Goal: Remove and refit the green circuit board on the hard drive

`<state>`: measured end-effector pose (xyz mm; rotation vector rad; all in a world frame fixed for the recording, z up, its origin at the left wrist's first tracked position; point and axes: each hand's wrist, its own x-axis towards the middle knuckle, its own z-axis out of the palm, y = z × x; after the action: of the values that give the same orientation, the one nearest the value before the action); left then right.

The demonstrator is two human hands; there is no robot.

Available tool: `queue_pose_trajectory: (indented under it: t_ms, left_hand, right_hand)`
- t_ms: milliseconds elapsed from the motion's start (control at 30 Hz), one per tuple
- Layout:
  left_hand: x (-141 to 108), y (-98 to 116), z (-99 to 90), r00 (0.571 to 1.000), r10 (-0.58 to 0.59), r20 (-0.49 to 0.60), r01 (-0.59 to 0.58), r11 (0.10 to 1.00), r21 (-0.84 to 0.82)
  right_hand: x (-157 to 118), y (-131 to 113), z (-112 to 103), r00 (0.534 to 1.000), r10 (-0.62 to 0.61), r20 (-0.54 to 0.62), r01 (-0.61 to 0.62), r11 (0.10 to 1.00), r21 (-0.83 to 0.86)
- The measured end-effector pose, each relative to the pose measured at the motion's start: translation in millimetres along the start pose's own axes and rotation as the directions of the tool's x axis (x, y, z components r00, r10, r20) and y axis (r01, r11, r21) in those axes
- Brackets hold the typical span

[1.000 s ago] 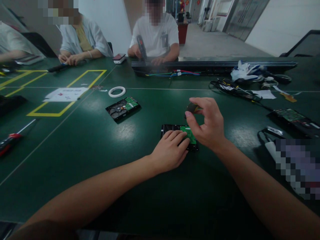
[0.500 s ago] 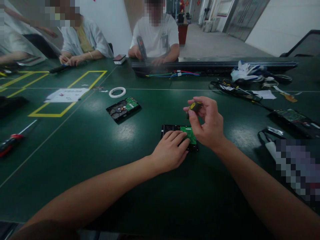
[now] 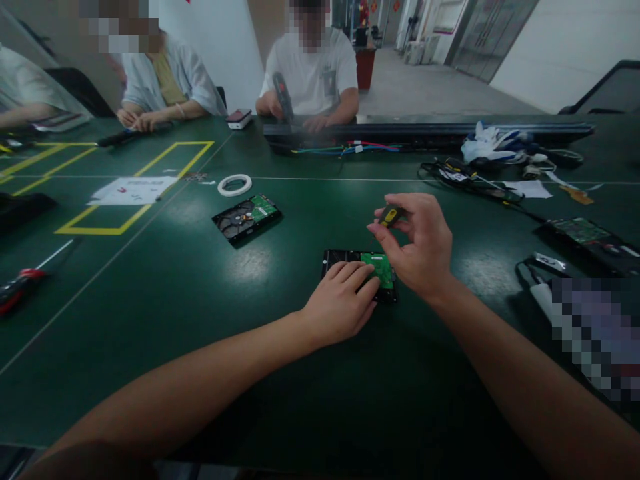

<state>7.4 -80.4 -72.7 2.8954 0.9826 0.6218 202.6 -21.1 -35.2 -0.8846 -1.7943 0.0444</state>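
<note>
While hands (image 3: 343, 300) touch hard drive (image 3: 377, 267), handle (image 3: 391, 215)

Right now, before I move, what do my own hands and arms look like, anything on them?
Your left hand and right hand are bare: no gloves, and no rings, watch or bracelet that I can see. No sleeve shows on the left forearm or the right forearm, and I see no markings. The lower left corner is too dark to judge.
</note>
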Motion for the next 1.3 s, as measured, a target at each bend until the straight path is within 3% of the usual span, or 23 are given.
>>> queue_pose_trajectory:
  t_ms: [100,300,500,1300]
  left_hand:
    - [0,0,0.9,1.000,0.000,0.000,0.000,1.000,0.009]
    - [0,-1,2.6,1.000,0.000,-0.002,0.000,1.000,0.005]
    - [0,-1,2.8,1.000,0.002,0.006,-0.002,1.000,0.015]
    - [-1,-1,3.0,1.000,-0.002,0.007,0.002,1.000,0.005]
  right_hand:
    - [-2,3,3,1.000,0.013,-0.003,-0.013,0.999,0.031]
    - [3,-4,-3,0.996,-0.087,0.001,0.087,0.986,-0.140]
    - [5,-7,-5,0.994,-0.113,-0.004,0.112,0.984,-0.137]
    - [2,-3,-2,0.999,-0.034,0.005,0.034,0.995,-0.091]
